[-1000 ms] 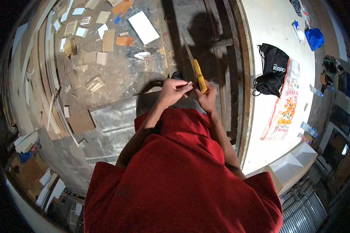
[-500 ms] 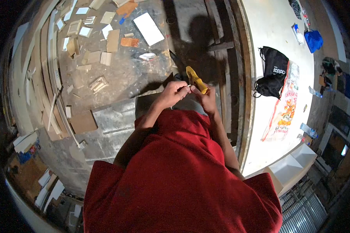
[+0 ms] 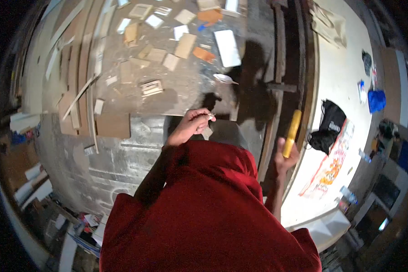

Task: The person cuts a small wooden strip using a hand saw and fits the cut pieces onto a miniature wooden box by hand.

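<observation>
My left hand [image 3: 192,127] is above my lap, its fingers pinched around a small pale thing [image 3: 211,116] too small to name. Below those fingers a small beige piece [image 3: 207,133] shows, and I cannot tell whether the hand touches it. Out to the right, my right hand [image 3: 286,154] is closed on the yellow handle of a handsaw [image 3: 293,130]. The handle is seen nearly edge-on, and the blade cannot be made out. That hand is beside the edge of the white table.
Wood offcuts [image 3: 171,62] and a white board [image 3: 227,48] lie on the work surface ahead. Long strips [image 3: 79,97] run along the left. A black drawstring bag [image 3: 332,115] and a printed sack [image 3: 327,172] rest on the white tabletop [image 3: 299,201].
My right hand has moved away from my left, rightward toward the white table, carrying the handsaw. My left hand stays pinched near my lap. The view has shifted, so the surroundings appear displaced.
</observation>
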A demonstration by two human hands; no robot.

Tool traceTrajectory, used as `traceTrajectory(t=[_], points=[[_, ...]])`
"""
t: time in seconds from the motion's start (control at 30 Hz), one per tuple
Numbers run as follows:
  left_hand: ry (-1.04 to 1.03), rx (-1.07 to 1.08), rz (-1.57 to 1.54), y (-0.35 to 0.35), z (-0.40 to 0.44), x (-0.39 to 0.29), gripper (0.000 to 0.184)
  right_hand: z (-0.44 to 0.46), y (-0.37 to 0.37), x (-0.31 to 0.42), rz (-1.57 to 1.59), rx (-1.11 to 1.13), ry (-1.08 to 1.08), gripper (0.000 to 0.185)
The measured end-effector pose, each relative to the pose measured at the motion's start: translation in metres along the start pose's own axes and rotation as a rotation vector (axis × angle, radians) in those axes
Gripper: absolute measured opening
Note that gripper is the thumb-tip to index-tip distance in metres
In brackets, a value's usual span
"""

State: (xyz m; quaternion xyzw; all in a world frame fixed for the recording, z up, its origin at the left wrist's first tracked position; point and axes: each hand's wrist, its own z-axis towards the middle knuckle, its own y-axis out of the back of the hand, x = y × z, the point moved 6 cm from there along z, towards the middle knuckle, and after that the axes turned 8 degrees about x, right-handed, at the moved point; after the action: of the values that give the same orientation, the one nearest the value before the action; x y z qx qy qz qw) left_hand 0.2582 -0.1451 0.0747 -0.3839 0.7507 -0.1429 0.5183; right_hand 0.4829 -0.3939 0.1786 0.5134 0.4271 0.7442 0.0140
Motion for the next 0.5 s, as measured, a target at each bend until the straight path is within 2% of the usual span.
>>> traceTrajectory(t=[0.03, 0.1, 0.17, 0.23, 0.27, 0.33, 0.37, 0.4, 0.47, 0.5], points=[[0.004, -0.025, -0.009, 0.013, -0.014, -0.002, 0.015, 0.006, 0.001, 0.023, 0.016, -0.048, 0.107, 0.026], [-0.010, -0.063, -0.019, 0.041, -0.040, -0.005, 0.013, 0.019, -0.003, 0.081, -0.030, -0.002, 0.263, 0.022], [0.000, -0.116, -0.003, 0.066, -0.072, -0.016, 0.012, 0.022, -0.016, 0.134, -0.100, 0.050, 0.293, 0.022], [-0.099, -0.136, 0.078, 0.097, -0.104, -0.028, 0.013, 0.026, -0.039, 0.190, -0.152, 0.111, 0.344, 0.029], [-0.185, -0.134, 0.112, 0.111, -0.124, -0.037, 0.012, 0.029, -0.057, 0.219, -0.070, 0.098, 0.345, 0.037], [-0.050, -0.272, -0.061, 0.144, -0.160, -0.042, 0.011, 0.035, -0.100, 0.269, 0.046, 0.152, 0.366, 0.047], [-0.075, -0.282, -0.075, 0.156, -0.178, -0.050, 0.011, 0.039, -0.123, 0.276, 0.065, 0.173, 0.363, 0.055], [-0.108, -0.353, -0.131, 0.168, -0.196, -0.060, 0.011, 0.048, -0.148, 0.294, 0.020, 0.167, 0.515, 0.059], [-0.172, -0.447, -0.210, 0.194, -0.232, -0.075, 0.011, 0.065, -0.202, 0.341, 0.069, 0.268, 0.564, 0.058], [-0.229, -0.456, -0.188, 0.205, -0.248, -0.084, 0.011, 0.079, -0.232, 0.345, 0.224, 0.383, 0.481, 0.046]])
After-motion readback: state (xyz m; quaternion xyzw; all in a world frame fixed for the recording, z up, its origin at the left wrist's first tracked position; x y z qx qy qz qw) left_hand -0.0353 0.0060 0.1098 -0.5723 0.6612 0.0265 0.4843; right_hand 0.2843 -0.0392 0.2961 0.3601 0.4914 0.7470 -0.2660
